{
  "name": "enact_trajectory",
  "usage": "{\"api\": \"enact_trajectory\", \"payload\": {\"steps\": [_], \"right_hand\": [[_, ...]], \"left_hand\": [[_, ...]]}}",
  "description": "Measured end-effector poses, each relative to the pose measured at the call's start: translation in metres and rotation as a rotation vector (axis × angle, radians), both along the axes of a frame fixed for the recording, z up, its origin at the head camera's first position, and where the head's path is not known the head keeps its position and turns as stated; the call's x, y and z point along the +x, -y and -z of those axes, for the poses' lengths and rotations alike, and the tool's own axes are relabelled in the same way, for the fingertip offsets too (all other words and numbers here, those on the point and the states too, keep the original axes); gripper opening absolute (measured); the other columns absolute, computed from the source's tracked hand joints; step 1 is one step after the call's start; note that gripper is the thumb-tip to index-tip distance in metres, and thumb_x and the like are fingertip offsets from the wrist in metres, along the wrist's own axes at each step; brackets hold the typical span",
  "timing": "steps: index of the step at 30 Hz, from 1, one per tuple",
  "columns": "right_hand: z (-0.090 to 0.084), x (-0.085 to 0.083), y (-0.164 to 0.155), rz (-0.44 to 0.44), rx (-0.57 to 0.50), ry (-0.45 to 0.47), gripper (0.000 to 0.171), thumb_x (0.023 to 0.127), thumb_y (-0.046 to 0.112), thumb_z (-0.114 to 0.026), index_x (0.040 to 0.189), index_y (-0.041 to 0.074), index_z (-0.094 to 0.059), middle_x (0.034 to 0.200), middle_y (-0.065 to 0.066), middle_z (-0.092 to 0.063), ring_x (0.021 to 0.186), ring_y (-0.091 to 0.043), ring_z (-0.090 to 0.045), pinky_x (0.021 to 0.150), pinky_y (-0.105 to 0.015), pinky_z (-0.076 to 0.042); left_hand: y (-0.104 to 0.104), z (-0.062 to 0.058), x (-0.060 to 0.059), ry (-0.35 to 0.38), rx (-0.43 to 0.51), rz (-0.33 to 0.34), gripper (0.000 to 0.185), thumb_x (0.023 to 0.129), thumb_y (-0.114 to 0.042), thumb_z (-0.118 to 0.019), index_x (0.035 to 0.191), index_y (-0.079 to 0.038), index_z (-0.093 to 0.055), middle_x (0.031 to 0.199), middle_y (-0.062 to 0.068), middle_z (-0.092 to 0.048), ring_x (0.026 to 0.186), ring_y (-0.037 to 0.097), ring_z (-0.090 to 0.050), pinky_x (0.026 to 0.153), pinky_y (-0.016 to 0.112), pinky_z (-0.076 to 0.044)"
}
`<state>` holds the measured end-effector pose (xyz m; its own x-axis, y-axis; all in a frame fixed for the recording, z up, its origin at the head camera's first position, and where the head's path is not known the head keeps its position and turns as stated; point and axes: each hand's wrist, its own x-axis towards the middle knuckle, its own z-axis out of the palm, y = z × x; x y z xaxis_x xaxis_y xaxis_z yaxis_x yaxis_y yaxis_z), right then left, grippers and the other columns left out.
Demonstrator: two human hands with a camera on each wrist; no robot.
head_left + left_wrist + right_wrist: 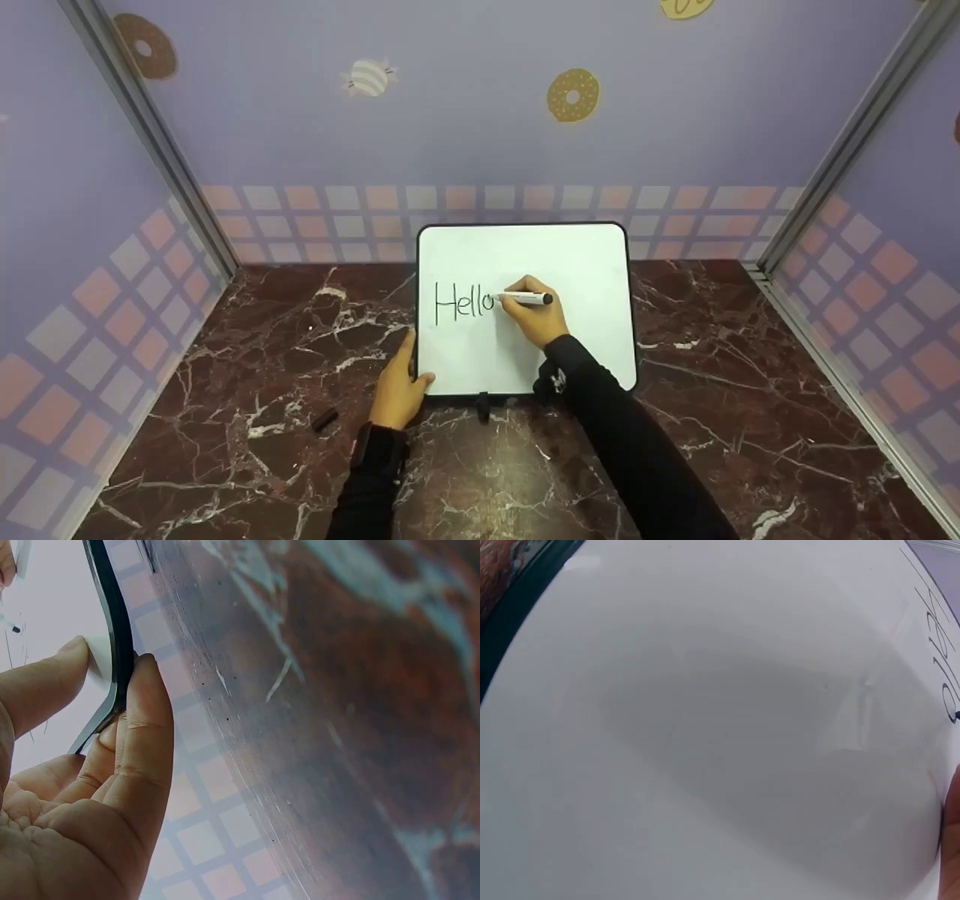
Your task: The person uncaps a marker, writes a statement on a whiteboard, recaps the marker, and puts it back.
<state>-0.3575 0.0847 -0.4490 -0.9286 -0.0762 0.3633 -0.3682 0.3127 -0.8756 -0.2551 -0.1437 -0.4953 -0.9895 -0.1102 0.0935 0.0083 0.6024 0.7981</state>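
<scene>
A black-framed whiteboard (589, 259) stands on the table, leaning back, with "Hello" handwritten (465, 301) in black on its left half. My right hand (541, 321) pinches a white marker with a black end (531, 298), its tip at the letter "o". At the board's lower left edge, my left hand (397, 390) grips the frame. The left wrist view shows the thumb on the white face and the fingers against the black frame (116, 615) and behind it. Only a sliver of the right hand (951, 840) shows in the right wrist view, beside the writing.
A small dark marker cap (324, 419) lies on the dark red marbled table (247, 360), left of the left hand. One black support foot (483, 406) juts from the board's bottom edge. Patterned lilac walls (465, 135) enclose the table at the back and sides.
</scene>
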Motion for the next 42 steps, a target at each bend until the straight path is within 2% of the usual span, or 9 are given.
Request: {"api": "enact_trajectory", "payload": {"steps": [13, 21, 27, 34, 36, 42], "right_hand": [[0.001, 0.001, 0.002, 0.002, 0.018, 0.011, 0.01, 0.085, 0.016, -0.072, 0.087, 0.008, -0.067, 0.082, -0.004, -0.07, 0.069, -0.011, -0.055, 0.061, -0.021, -0.045], [0.003, 0.001, -0.006, 0.003, -0.057, 0.002, 0.008, 0.085, 0.013, -0.072, 0.086, 0.006, -0.069, 0.078, -0.003, -0.066, 0.067, -0.012, -0.054, 0.06, -0.022, -0.045], [0.002, -0.001, -0.017, 0.019, -0.069, -0.019, 0.008, 0.085, 0.012, -0.071, 0.087, 0.004, -0.069, 0.081, -0.004, -0.067, 0.069, -0.013, -0.056, 0.062, -0.022, -0.046], [0.001, -0.003, -0.026, 0.049, -0.087, -0.029, 0.008, 0.084, 0.009, -0.072, 0.087, 0.002, -0.07, 0.08, -0.005, -0.066, 0.068, -0.012, -0.056, 0.061, -0.02, -0.046], [0.0, -0.003, -0.027, 0.052, -0.09, -0.031, 0.009, 0.084, 0.008, -0.073, 0.087, 0.001, -0.07, 0.08, -0.005, -0.066, 0.068, -0.012, -0.056, 0.061, -0.02, -0.046], [0.0, -0.003, -0.025, 0.038, -0.074, -0.039, 0.009, 0.083, 0.009, -0.075, 0.087, 0.002, -0.07, 0.079, -0.005, -0.068, 0.068, -0.013, -0.056, 0.061, -0.021, -0.046]], "left_hand": [[0.0, 0.001, -0.002, 0.01, -0.013, -0.005, 0.079, 0.091, -0.006, -0.067, 0.157, -0.012, -0.024, 0.152, 0.024, -0.039, 0.137, 0.042, -0.041, 0.113, 0.055, -0.036], [-0.001, 0.001, 0.001, 0.002, -0.017, -0.004, 0.079, 0.091, -0.007, -0.067, 0.157, -0.012, -0.024, 0.147, 0.026, -0.044, 0.133, 0.043, -0.046, 0.11, 0.056, -0.039], [0.0, 0.001, 0.001, -0.007, -0.014, -0.004, 0.078, 0.091, -0.008, -0.067, 0.157, -0.013, -0.024, 0.134, 0.026, -0.054, 0.119, 0.04, -0.056, 0.099, 0.055, -0.047], [0.0, 0.002, -0.001, 0.016, -0.01, -0.015, 0.08, 0.091, -0.008, -0.067, 0.157, -0.016, -0.023, 0.116, 0.022, -0.06, 0.109, 0.035, -0.058, 0.098, 0.054, -0.047], [0.0, 0.002, -0.001, 0.019, -0.009, -0.015, 0.08, 0.091, -0.008, -0.067, 0.157, -0.016, -0.022, 0.118, 0.023, -0.06, 0.111, 0.036, -0.058, 0.099, 0.054, -0.046], [-0.001, 0.001, -0.001, 0.03, -0.009, -0.007, 0.081, 0.092, -0.009, -0.066, 0.158, -0.017, -0.021, 0.143, 0.026, -0.048, 0.131, 0.042, -0.049, 0.108, 0.057, -0.04]]}}
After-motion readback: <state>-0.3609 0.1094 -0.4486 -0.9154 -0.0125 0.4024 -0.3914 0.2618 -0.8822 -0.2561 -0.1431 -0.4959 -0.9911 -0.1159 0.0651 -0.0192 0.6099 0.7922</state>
